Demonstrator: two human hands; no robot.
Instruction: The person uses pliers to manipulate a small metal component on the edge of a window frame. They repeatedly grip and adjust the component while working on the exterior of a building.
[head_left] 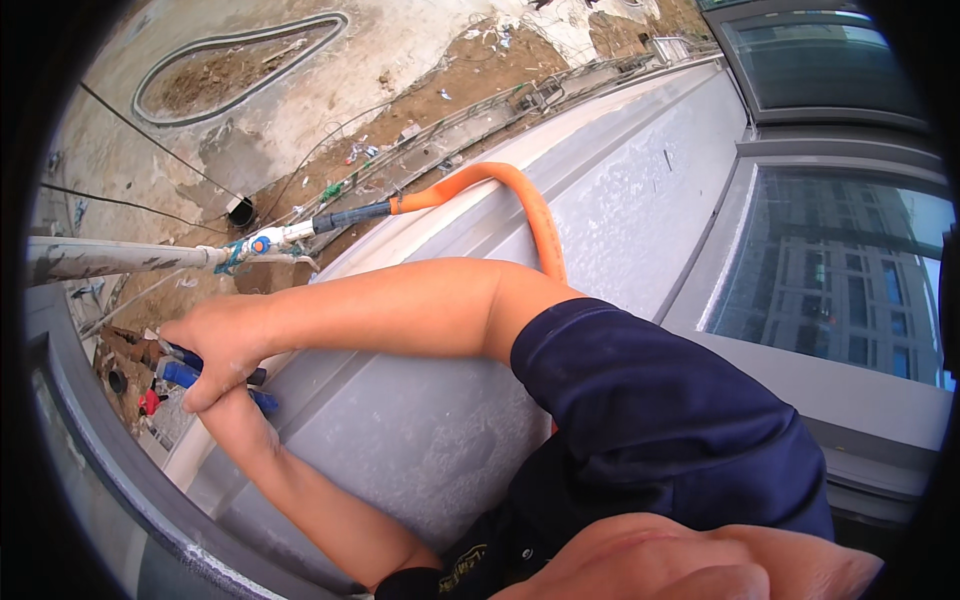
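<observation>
Head view: two bare hands meet at the left, beyond the edge of a grey ledge [400,460]. The right hand [222,340], reached by a forearm crossing the frame, is curled over a blue-and-black tool [180,373], with its thumb bent down beside the blue part. Its fingers are closed about the tool; their tips are turned away from the camera. The left hand [238,418] lies largely beneath the right one, so whether its fingers are spread or pressed together cannot be told. Blue and black ends of the tool project on both sides of the right hand; its exact kind is hidden by the grip.

Above the hands, a stained pale pole [120,258] leads to a white fitting [290,233] with a blue-and-orange valve [261,244]. A dark sleeve [350,217] joins this fitting to an orange hose [540,215], which bends over the ledge and passes behind the right arm. Bare ground [400,70] lies below, with a black bucket [240,211] near the fitting. At right stands a reflective window [830,270].

Lettering: a yellowish mark [468,562] on the dark shirt [640,390], too distorted to read.
</observation>
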